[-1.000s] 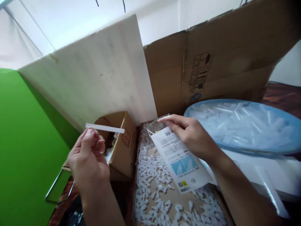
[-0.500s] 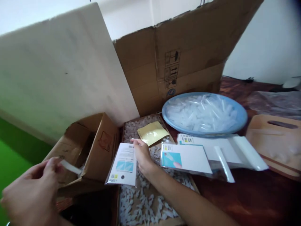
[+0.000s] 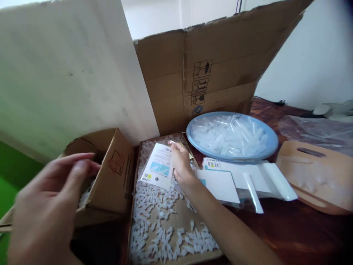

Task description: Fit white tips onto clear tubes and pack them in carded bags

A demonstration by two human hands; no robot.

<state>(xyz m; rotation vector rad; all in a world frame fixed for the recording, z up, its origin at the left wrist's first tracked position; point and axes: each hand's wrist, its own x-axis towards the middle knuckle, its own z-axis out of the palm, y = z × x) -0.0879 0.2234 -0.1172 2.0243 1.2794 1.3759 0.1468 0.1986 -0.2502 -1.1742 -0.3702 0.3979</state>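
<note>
1. Packet [image 3: 156, 167]: was clear, glossy film around a flat printed card; hung slanted over the shallow cardboard tray [image 3: 180, 210].
2. Right hand [image 3: 180, 162]: pinched the packet near its upper edge, grip closed.
3. Left hand [image 3: 48, 202]: hovered blurred near the opening of the cardboard box [image 3: 117, 184], grip partly curled; could not tell whether closed or holding anything.
4. Cardboard tray: held small, knobbly white pieces [image 3: 165, 235], scattered unevenly.
5. Blue basin [image 3: 272, 141]: was oval and smooth, heaped with translucent pieces [image 3: 231, 136].
6. Tan board [image 3: 335, 165]: had rounded corners and a slot, with cloudy pieces [image 3: 311, 178] on top.
7. Flat packets [image 3: 219, 186]: lay overlapping on the dark reddish tabletop [image 3: 275, 235], beneath a narrow white strip [image 3: 253, 193].
8. Cardboard box: stood open, pale contents partly hidden.
</note>
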